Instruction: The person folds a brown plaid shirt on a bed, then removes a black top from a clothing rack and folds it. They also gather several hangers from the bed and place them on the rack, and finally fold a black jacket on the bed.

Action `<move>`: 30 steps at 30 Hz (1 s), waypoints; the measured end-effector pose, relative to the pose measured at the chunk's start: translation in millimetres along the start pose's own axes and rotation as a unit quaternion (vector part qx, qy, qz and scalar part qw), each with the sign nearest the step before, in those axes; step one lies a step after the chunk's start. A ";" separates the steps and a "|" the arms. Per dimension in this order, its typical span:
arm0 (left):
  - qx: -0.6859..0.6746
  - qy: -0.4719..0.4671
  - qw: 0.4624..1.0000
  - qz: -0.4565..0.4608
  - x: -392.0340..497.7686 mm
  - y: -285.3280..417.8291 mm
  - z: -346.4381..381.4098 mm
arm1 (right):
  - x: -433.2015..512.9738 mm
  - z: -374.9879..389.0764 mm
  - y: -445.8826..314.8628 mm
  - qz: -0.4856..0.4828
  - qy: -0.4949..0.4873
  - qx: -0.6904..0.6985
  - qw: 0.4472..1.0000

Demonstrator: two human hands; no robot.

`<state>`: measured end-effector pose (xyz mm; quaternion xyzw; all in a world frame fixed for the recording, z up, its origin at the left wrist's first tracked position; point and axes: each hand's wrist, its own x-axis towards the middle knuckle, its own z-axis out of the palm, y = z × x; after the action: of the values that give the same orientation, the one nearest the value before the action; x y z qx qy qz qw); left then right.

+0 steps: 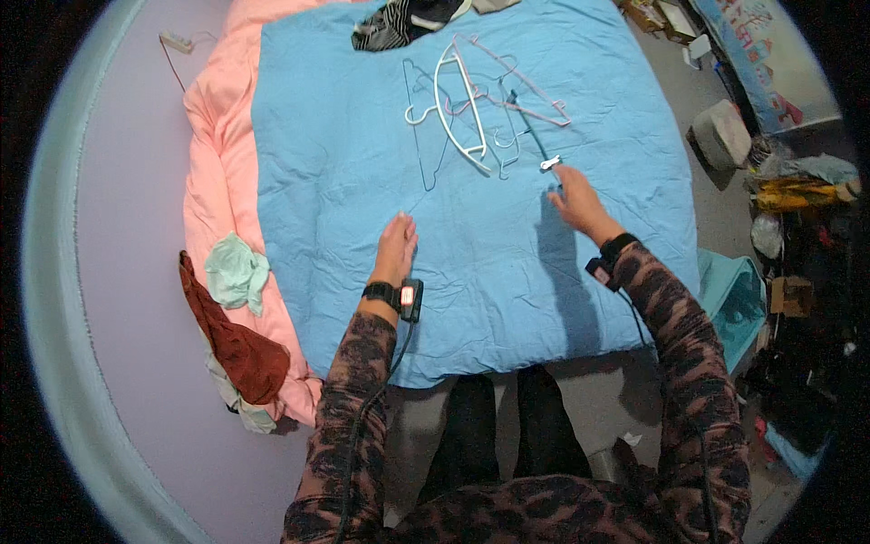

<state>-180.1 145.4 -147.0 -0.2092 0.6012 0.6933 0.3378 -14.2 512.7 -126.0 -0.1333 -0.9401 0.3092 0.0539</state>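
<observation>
My right hand (578, 204) reaches over the blue bedding (326, 224), its fingertips at a white clip (550, 163) on the near end of a dark hanger (534, 132). Whether the fingers grip it is hard to see. Lower and to the left is my left hand (397, 246), fingers together, with nothing visible in them. Beyond it lie a thin wire hanger (412, 126) and a white plastic hanger (440, 112) with its hook to the left. A pink hanger (527, 111) overlaps the white one. Close to the dark hanger rests a pale hanger with hooks (508, 153).
Dark striped clothing (384, 27) lies at the bed's far edge. Along the left side are a pink quilt (217, 156), a mint cloth (234, 268) and a brown garment (248, 360). A teal fabric bin (734, 306) and a white container (722, 136) stand on the right.
</observation>
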 end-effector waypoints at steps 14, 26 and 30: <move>0.147 -0.016 0.985 0.092 127.5 10.5 97.3 | 151.4 98.7 -0.5 0.126 -0.010 -0.112 0.986; 0.159 -0.056 0.983 0.071 24.0 -105.2 53.1 | -27.9 131.1 -76.8 0.069 -0.118 0.106 0.985; 0.312 -0.091 0.946 0.011 -86.6 -174.1 5.9 | -150.2 105.1 -101.6 0.096 -0.209 0.134 0.964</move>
<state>5.1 140.9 -206.1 -0.0229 0.7563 0.4912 0.4315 88.4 332.0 -152.7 -0.1471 -0.8632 0.4570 -0.1562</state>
